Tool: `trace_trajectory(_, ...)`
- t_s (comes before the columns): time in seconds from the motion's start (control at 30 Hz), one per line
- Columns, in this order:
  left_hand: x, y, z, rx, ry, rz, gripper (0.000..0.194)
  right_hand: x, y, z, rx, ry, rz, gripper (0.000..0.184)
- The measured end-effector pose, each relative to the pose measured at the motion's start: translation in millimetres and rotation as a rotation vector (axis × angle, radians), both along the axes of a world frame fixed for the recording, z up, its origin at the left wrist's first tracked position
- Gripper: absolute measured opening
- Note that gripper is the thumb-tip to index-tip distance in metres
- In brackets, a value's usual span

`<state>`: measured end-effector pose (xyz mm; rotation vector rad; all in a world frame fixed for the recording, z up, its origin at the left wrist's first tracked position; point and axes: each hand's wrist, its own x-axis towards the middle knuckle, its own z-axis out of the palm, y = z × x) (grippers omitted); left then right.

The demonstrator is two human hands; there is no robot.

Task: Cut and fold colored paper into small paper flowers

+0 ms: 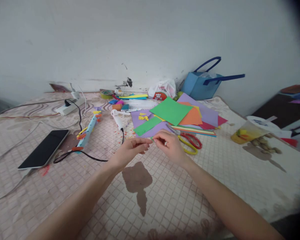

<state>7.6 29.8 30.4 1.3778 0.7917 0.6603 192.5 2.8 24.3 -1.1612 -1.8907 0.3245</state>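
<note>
Above the middle of the table, my left hand [132, 150] and my right hand [168, 145] meet at the fingertips. Between them shows a tiny green paper piece [152, 138], mostly hidden by the fingers. The thumb and fingers of each hand are pinched together at it. Just beyond lie a purple sheet [140, 130] with a green paper strip [148, 125] and small yellow paper bits [143, 117] on it. Beside my right hand are scissors with yellow and red handles [190, 148]. A white glue gun [117, 120] lies past my left hand.
A phone [45, 149], a decorated blue paper stick [88, 130] and a power strip [71, 106] are on the left. Colored sheets [171, 110] and a blue bag [201, 85] stand at the back. At right a plastic cup [250, 128] lies on its side. Black cable [92, 157] crosses the cloth.
</note>
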Motion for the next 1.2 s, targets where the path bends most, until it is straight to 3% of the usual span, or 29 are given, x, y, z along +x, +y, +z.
trace_trajectory(0.17, 1, -1, -3.0, -0.141, -0.08, -0.021, 0.024, 9, 6, -2.2, -0.119, 0.102, -0.108, 0.013)
trace_trajectory(0.27, 1, 0, -3.2, -0.2, -0.145, -0.003, 0.026, 12, 7, -2.9, -0.297, 0.174, -0.071, 0.025)
trace_trajectory(0.33, 1, 1, -2.7, -0.221, -0.173, 0.005, 0.026, 12, 6, -2.3, -0.326, 0.185, -0.028, 0.026)
trace_trajectory(0.43, 0, 2, -1.4, -0.211, -0.188, 0.016, 0.025, 8, 3, -0.1, -0.273, 0.171, 0.029, 0.008)
trace_trajectory(0.87, -1, 3, -1.9, 0.126, 0.003, 0.011, 0.03, 2, -2, 3.7, -0.147, 0.04, 0.034, 0.012)
trace_trajectory(1.2, -2, 4, -3.7, 0.034, -0.028, -0.019, 0.028, -2, -5, 2.4, -0.027, 0.009, 0.018, 0.014)
